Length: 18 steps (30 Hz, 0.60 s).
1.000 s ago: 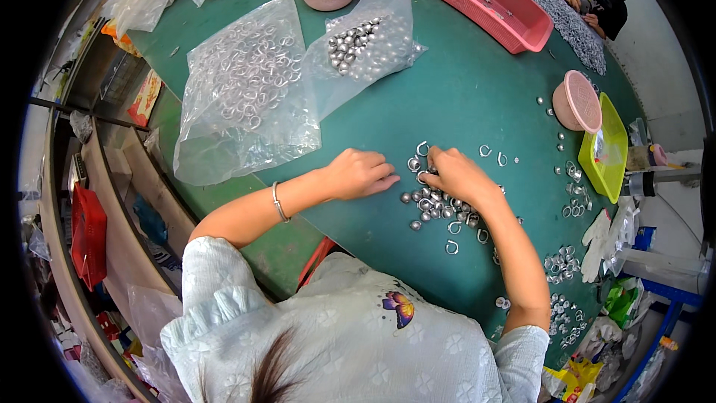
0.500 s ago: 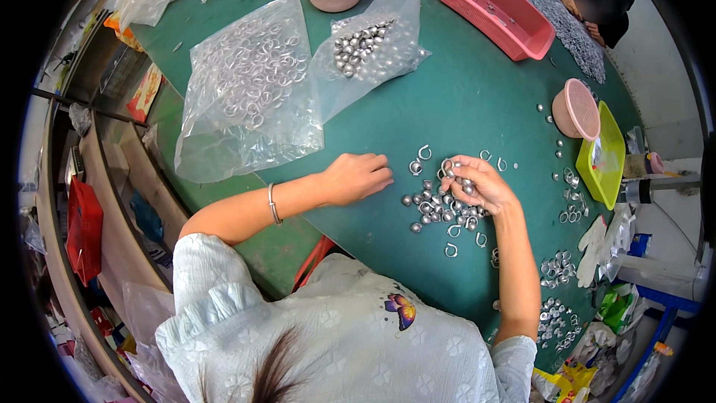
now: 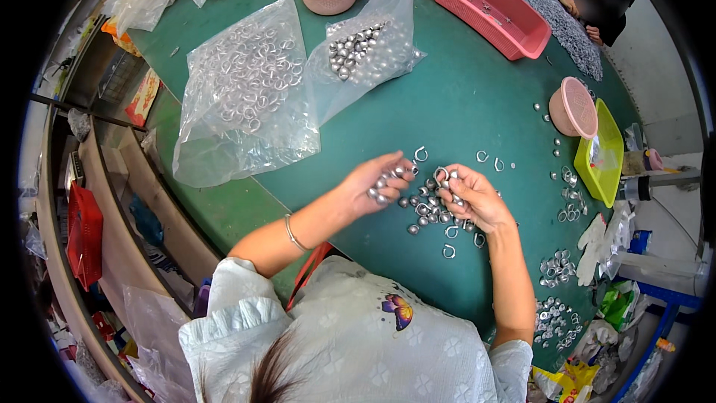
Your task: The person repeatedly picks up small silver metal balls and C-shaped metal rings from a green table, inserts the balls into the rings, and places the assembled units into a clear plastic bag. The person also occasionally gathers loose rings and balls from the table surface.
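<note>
My left hand (image 3: 371, 185) is turned palm up, its fingers curled around several silver metal balls (image 3: 382, 185). Close by on the right, my right hand (image 3: 481, 200) pinches an open silver ring (image 3: 441, 176), with more balls showing under its fingers. Between and below the hands lies a loose pile of silver balls (image 3: 424, 210) and rings on the green table. Single open rings, such as one ring (image 3: 449, 251) in front of the pile and another ring (image 3: 421, 154) behind it, lie apart. My right fingers partly hide the pile.
A plastic bag of rings (image 3: 253, 78) and a bag of balls (image 3: 362, 48) lie at the back. Also around the green table (image 3: 462, 97) are a pink basket (image 3: 488, 26), pink bowl (image 3: 328, 1), pink cup (image 3: 573, 108) and yellow-green tray (image 3: 608, 157). Another person (image 3: 597, 0) sits far right.
My left hand has turned from palm down to palm up, showing the balls in it, and has come nearer my right hand. My right hand keeps the ring in almost the same place.
</note>
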{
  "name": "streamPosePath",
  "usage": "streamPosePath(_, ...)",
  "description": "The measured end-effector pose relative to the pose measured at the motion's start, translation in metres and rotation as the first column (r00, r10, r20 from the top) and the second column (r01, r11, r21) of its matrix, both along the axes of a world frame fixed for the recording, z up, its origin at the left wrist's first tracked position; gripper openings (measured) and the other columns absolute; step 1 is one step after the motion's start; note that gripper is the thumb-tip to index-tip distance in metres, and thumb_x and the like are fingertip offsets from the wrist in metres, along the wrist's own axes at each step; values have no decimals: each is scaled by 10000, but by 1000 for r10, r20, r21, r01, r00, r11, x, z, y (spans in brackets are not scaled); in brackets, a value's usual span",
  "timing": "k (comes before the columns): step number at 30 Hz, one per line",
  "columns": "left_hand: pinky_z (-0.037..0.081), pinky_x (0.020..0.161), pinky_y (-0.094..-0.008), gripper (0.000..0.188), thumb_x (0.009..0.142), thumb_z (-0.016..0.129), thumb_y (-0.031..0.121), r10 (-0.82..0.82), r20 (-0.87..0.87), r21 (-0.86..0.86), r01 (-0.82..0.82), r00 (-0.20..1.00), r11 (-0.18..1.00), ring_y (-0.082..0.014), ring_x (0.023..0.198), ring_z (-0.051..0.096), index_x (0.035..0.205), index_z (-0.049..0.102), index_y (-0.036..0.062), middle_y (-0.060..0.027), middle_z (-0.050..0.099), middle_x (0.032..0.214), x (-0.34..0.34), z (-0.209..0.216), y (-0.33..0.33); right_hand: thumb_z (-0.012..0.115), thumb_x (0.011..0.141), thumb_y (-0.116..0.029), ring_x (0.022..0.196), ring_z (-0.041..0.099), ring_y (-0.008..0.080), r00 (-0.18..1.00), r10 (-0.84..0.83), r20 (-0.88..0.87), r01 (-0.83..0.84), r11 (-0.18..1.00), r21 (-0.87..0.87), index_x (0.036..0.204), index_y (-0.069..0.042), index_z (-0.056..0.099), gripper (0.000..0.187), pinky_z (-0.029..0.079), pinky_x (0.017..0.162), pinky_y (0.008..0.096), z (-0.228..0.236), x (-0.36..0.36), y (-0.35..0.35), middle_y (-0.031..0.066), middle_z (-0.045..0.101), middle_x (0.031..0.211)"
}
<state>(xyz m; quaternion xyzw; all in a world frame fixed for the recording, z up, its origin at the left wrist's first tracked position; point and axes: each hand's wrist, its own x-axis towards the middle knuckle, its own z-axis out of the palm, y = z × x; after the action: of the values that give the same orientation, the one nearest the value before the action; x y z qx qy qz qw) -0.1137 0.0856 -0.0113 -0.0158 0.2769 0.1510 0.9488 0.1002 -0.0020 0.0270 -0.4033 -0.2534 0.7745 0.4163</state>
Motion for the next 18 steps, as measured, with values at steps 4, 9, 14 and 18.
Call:
streamPosePath(4, 398, 387, -155, 313, 927, 483, 262, 42, -93, -191, -59, 995, 980, -122, 615, 501, 1031, 542, -27, -118, 543, 841, 19, 31, -31, 548, 910, -215, 476, 335, 20, 998, -22, -60, 23, 1000, 13, 1025, -46, 529, 205, 260, 390, 151, 0, -9, -6, 8, 487, 707)
streamPosePath(9, 381, 415, -161, 341, 924, 507, 272, 65, -35, 102, -61, 997, 993, -96, 656, 496, 1116, 546, -7, -67, 544, 848, 18, 21, -60, 537, 918, -204, 474, 344, 22, 999, -37, -30, 38, 999, 33, 993, -29, 557, 192, 257, 401, 160, 1, -13, -14, -16, 467, 638)
streamPosePath(14, 247, 417, -160, 188, 877, 604, 172, 118, -243, 603, 55, 963, 796, -28, 584, 412, 999, 603, 29, 14, 517, 732, 16, 23, -56, 519, 924, -165, 470, 358, 28, 977, -35, 211, 27, 999, 41, 981, -18, 562, 163, 256, 399, 171, 12, -22, -20, -12, 476, 630)
streamPosePath(18, 238, 419, -156, 111, 858, 619, 121, 248, -352, 828, 177, 903, 532, -9, 530, 386, 923, 599, 34, 40, 489, 643, 19, 31, -59, 523, 921, -148, 457, 361, 35, 927, -256, 273, 244, 967, 76, 961, -18, 555, 140, 263, 395, 178, 8, -32, -30, -7, 477, 614)
